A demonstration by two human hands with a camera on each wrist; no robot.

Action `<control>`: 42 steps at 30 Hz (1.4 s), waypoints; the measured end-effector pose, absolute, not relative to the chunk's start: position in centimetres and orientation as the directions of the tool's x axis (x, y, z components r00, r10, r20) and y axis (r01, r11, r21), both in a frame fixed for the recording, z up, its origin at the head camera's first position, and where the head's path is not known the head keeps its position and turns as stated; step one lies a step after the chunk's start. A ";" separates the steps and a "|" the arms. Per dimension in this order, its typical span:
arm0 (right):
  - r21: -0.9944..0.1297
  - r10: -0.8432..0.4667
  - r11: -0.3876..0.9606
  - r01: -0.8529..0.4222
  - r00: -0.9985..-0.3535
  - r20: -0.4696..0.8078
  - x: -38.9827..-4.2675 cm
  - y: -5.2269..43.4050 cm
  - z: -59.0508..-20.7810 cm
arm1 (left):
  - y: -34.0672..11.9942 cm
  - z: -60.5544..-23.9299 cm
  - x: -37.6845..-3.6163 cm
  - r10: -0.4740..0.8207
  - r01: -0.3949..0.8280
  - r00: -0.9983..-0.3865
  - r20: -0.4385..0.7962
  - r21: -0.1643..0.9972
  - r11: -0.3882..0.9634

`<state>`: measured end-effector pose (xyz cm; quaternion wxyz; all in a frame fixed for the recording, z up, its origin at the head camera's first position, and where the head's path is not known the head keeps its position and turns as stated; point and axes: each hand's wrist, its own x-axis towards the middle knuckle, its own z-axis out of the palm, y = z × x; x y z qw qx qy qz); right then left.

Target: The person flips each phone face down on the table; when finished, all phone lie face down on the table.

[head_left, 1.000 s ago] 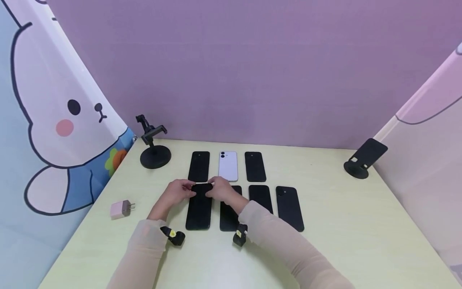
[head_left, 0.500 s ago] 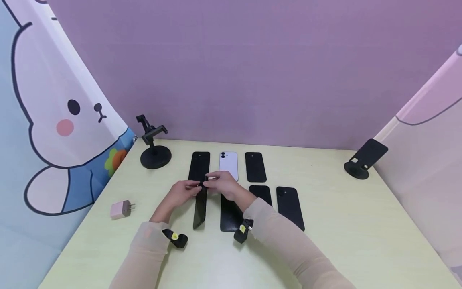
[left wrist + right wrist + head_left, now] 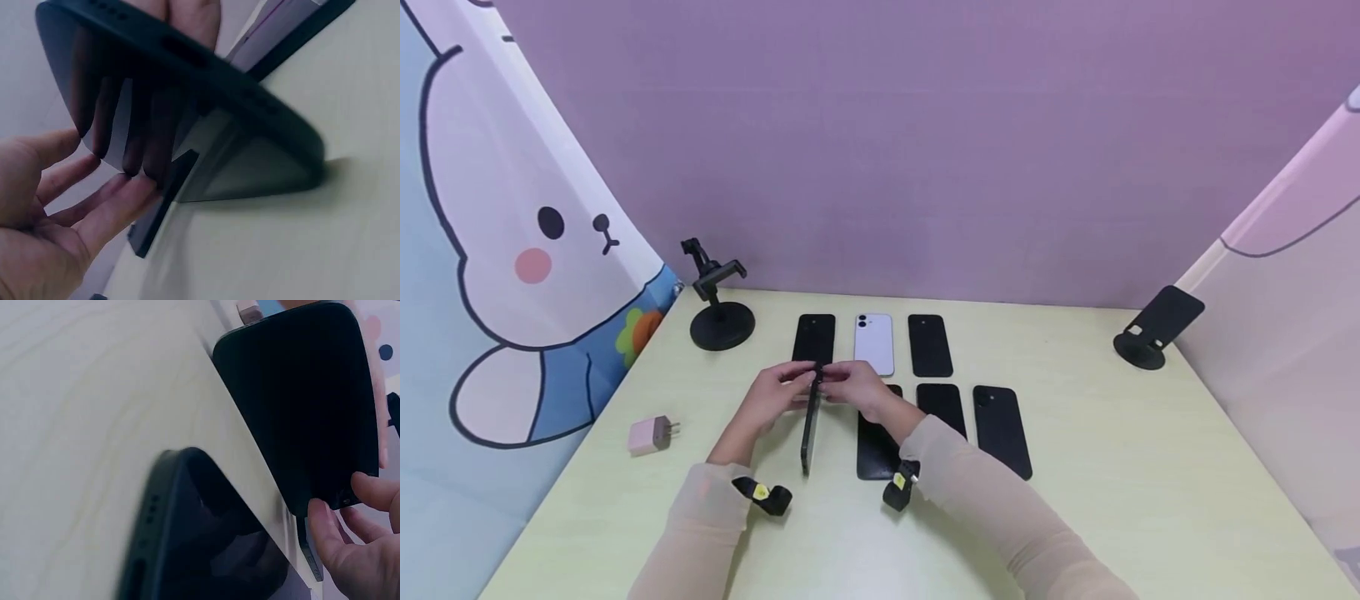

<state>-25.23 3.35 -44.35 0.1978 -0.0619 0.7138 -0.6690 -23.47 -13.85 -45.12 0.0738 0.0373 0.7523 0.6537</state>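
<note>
Both hands grip one flat black phone point(image 3: 809, 429) by its far end, standing it on its long edge on the pale yellow-green surface point(image 3: 1120, 500): left hand point(image 3: 771, 398) on one side, right hand point(image 3: 859, 390) on the other. No readable writing anywhere. Left wrist view shows the phone's glossy face point(image 3: 187, 144) mirroring fingers; right wrist view shows its matte back point(image 3: 306, 406), thumb probably at the lower corner. Head view alone shows the other black phones point(image 3: 1000, 429) lying flat, a white phone point(image 3: 874, 343), pink charger plug point(image 3: 651, 435) and two black stands point(image 3: 721, 312).
</note>
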 end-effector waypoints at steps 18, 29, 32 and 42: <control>-0.782 -0.312 0.609 -0.130 -0.946 -0.086 -24.5 2.5 -44.5 | -15.4 -43.7 -23.7 0.123 0.032 -0.992 -0.038 0.850 0.526; -0.632 -0.341 0.736 -0.243 -0.940 -0.036 -24.6 2.8 -44.6 | -15.2 -45.4 -24.1 0.097 0.009 -0.993 -0.070 0.761 0.648; -0.615 -0.351 0.744 -0.260 -0.936 -0.029 -24.7 3.0 -44.8 | -15.1 -45.7 -24.1 0.103 0.020 -0.993 -0.065 0.746 0.666; -0.598 -0.351 0.761 -0.252 -0.935 -0.054 -24.6 3.2 -44.9 | -14.8 -46.4 -24.1 0.118 0.043 -0.992 -0.051 0.735 0.677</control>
